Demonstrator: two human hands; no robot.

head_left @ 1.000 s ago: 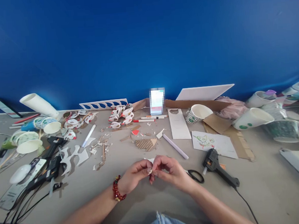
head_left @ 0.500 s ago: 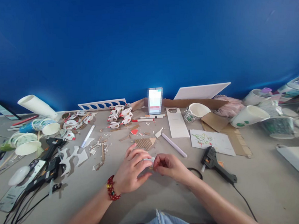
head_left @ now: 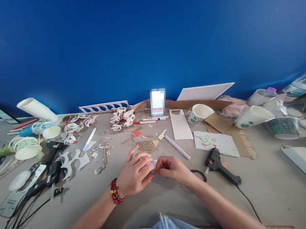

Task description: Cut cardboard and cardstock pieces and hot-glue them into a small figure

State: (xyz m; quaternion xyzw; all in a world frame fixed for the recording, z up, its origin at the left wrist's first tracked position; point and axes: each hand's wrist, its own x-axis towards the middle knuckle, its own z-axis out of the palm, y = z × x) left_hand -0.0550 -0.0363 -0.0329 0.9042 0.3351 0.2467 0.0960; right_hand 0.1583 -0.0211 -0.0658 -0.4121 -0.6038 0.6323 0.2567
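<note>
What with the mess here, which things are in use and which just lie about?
In use: white paper piece, pinched by the right hand, left hand resting on it.
Lying about: glue gun, scissors, paper cup, markers, bird drawing, corrugated cardboard scrap.

Left hand (head_left: 135, 171) and right hand (head_left: 170, 168) met over a small white scrap (head_left: 153, 163) near the table's (head_left: 268, 186) front edge; glue gun (head_left: 221, 166) lay just right.
</note>
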